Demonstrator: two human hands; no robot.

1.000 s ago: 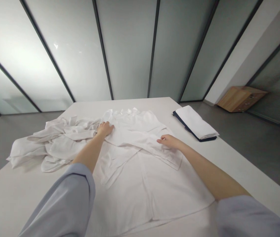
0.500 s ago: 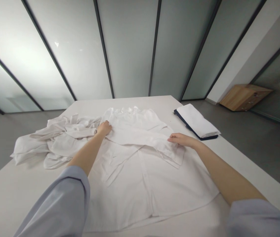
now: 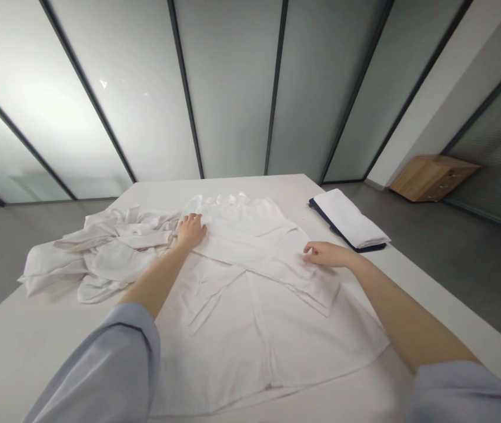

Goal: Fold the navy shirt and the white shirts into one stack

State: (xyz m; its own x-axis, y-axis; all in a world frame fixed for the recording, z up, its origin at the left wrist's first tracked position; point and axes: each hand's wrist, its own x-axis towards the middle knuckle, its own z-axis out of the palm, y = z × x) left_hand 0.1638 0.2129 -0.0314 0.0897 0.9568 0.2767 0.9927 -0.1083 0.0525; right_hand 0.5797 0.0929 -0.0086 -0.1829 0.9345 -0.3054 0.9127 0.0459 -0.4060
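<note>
A white shirt [image 3: 228,329] lies spread out, its hem toward me and its collar end at the far side. Its sleeves are laid across the front, one sleeve [image 3: 272,252] running over the chest to the right. My left hand [image 3: 191,230] rests flat on the shirt's upper left edge, palm down with fingers spread. Over the right part of the sleeve is my right hand [image 3: 327,254], its fingers loosely bent and apart with no cloth between them. Whether its fingertips touch the fabric is hard to tell.
Left of the shirt is a crumpled heap of white clothes [image 3: 113,252]. Folded white cloth [image 3: 350,217] lies on dark folded cloth [image 3: 374,247] by the right edge of the white table [image 3: 444,305]. A wooden cabinet [image 3: 427,176] stands on the floor beyond.
My left hand has loosened from its closed grip and spread out flat. My right hand has let go of the sleeve, whose end now lies flatter and closer to me.
</note>
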